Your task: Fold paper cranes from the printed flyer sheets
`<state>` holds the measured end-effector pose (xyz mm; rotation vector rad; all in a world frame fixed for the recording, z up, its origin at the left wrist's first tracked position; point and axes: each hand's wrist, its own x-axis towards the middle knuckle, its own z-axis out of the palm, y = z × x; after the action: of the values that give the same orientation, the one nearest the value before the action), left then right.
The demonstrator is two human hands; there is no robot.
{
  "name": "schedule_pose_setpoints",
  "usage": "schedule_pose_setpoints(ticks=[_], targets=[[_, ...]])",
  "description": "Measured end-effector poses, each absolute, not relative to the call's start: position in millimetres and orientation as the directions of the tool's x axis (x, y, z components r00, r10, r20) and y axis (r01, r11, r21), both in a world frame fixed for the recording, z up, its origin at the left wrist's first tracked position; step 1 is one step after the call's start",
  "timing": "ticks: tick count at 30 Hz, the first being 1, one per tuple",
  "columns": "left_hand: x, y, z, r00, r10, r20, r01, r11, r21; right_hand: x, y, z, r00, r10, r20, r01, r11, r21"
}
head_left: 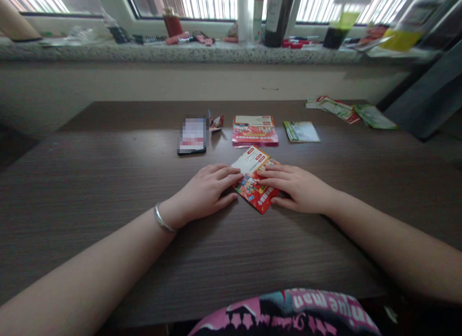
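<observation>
A red and cream printed leaflet lies turned at an angle on the dark wooden table. My left hand rests flat at its left edge, fingertips touching the paper. From the other side, my right hand lies with its fingers spread over the leaflet's right part. Neither hand grips anything. Just beyond the leaflet sits a stack of similar red leaflets. A small green and white stack of cards is to the right of that stack.
A phone lies left of the stack, with a small folded paper piece beside it. Several green and red leaflets spread along the table's far right. Bottles, including a dark one, and clutter stand on the granite windowsill.
</observation>
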<state>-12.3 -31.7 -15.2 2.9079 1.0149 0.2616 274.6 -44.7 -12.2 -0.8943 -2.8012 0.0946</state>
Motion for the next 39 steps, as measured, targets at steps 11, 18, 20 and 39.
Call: schedule_pose_setpoints(ticks=[11,18,20,39], targets=[[-21.1,-23.0,-20.0,0.763,0.615,0.198,0.610,-0.787,0.094,306.5,-28.8,-9.4,-0.763,0.636,0.117,0.641,0.768,0.008],[-26.2,-18.5,-22.4,0.760,0.612,0.220,0.596,-0.791,0.139,305.1,-31.1,-10.1,-0.817,0.541,0.198,0.568,0.814,0.123],[-28.0,-17.0,-23.3,0.762,0.605,0.233,0.588,-0.796,0.144,302.6,-33.9,-10.1,-0.831,0.519,0.201,0.552,0.815,0.176],[-29.9,-15.2,-22.3,0.797,0.555,0.240,0.557,-0.828,0.064,295.2,-35.6,-15.1,-0.851,0.423,0.310,0.491,0.852,0.184]])
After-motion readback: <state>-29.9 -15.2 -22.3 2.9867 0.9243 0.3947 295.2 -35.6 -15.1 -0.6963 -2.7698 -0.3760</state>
